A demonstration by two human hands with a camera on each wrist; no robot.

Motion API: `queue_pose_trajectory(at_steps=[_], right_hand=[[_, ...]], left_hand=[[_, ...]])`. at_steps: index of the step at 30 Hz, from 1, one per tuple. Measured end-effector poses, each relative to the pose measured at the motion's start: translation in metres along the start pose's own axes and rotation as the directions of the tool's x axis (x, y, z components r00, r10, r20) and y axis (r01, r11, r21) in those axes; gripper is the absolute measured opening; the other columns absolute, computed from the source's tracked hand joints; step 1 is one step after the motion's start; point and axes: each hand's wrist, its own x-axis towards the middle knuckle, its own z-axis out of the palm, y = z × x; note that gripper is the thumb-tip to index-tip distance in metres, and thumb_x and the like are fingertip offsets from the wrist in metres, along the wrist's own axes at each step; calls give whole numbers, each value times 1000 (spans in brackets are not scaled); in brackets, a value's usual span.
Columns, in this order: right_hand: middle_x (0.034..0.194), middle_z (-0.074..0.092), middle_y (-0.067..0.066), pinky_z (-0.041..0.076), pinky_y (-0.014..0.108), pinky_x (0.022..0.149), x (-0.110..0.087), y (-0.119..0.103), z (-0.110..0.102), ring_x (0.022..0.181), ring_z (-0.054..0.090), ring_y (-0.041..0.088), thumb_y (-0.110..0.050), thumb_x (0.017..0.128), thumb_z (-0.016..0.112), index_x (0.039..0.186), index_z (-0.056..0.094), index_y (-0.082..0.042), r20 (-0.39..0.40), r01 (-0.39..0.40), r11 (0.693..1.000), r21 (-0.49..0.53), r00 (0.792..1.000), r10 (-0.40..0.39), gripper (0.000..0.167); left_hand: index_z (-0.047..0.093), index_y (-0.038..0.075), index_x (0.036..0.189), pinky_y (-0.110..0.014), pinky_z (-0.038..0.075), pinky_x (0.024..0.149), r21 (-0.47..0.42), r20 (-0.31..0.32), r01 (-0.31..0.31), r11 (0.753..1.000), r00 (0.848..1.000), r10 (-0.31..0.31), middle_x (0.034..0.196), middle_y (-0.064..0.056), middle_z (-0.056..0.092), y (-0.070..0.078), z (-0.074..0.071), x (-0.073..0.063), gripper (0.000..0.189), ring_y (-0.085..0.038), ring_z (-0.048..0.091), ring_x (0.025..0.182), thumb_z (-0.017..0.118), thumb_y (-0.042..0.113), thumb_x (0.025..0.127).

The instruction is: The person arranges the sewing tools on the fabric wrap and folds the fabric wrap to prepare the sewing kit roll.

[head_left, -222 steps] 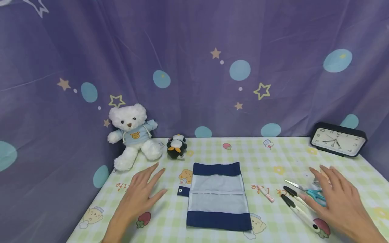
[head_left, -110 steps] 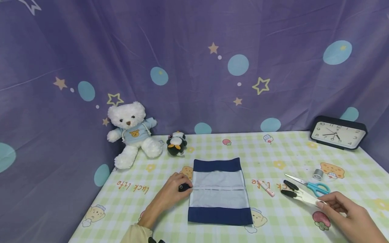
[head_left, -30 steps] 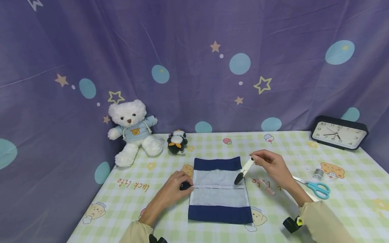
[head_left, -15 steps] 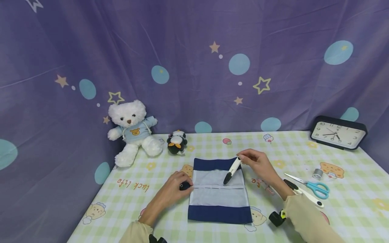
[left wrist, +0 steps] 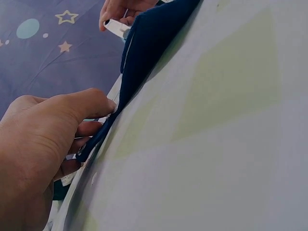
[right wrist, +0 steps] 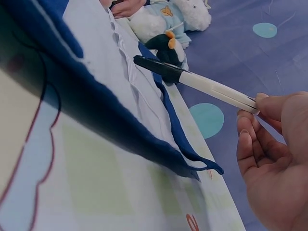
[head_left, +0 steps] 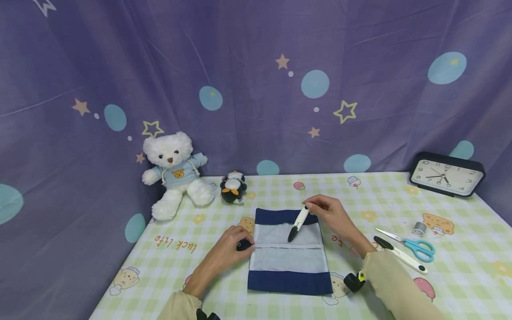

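Observation:
A navy fabric pouch [head_left: 289, 282] lies spread flat in the head view, its two pale see-through pockets facing up. At its left edge, my left hand [head_left: 230, 250] pinches the short dark strap [left wrist: 89, 147], which carries a snap button. My right hand [head_left: 334, 218] holds a white marker with a black cap [head_left: 298, 223] by its tail end, between thumb and fingers. The marker slants over the upper pocket with its cap pointing down toward the middle seam. In the right wrist view, the marker [right wrist: 211, 90] appears raised above the fabric.
On the right lie a second black-capped white marker [head_left: 406, 258], blue-handled scissors [head_left: 419, 250] and a small grey roll [head_left: 419, 229]. A black clock [head_left: 447, 174], a white teddy bear [head_left: 178, 175] and a penguin toy [head_left: 233, 187] stand at the back.
My right hand took one marker from the right side and carried it left over the pouch; lately it moved slightly further left. My left hand moved onto the strap and has stayed there.

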Motion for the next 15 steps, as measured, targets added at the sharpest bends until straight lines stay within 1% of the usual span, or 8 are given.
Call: queue_pose_trajectory(at_steps=[3, 5, 8, 11, 15], right_hand=[[108, 72, 18, 57, 39, 87, 2, 0, 3, 95, 68, 19, -10, 105, 62, 119, 70, 7, 1, -32, 999, 0, 999, 32, 24], [109, 72, 18, 57, 34, 87, 3, 0, 5, 95, 68, 17, -11, 105, 62, 119, 70, 6, 1, -50, 999, -4, 999, 50, 24], [111, 71, 19, 56, 29, 86, 5, 1, 7, 95, 68, 16, -11, 106, 61, 119, 71, 5, 9, -55, 998, -1, 998, 55, 23], [112, 70, 23, 57, 32, 86, 6, 1, 8, 95, 68, 17, -10, 105, 61, 118, 71, 5, 21, -42, 999, 5, 999, 42, 22], [112, 69, 24, 57, 42, 86, 7, 2, 9, 95, 69, 23, -10, 106, 60, 119, 70, 8, 47, -33, 999, -7, 998, 33, 24]], left_hand=[[74, 21, 97, -40, 50, 94, 3, 1, -3, 1000, 1000, 3, 102, 11, 63, 0, 0, 0, 9, -12, 57, 102, 80, 21, 91], [74, 22, 97, -40, 50, 94, 2, 0, -3, 1000, 1000, 3, 101, 11, 63, 0, 0, 0, 9, -12, 57, 101, 80, 21, 91], [74, 21, 96, -41, 50, 94, 0, -1, -5, 1000, 1000, 5, 100, 11, 63, 0, 0, 0, 9, -12, 57, 101, 80, 20, 91], [73, 22, 96, -41, 50, 94, -1, -3, -4, 1000, 1000, 4, 100, 12, 63, 0, 0, 0, 9, -12, 57, 101, 80, 20, 91], [73, 23, 96, -41, 50, 94, -4, 0, -1, 1000, 1000, 1, 100, 12, 62, -1, 0, 0, 9, -11, 57, 100, 80, 21, 91]])
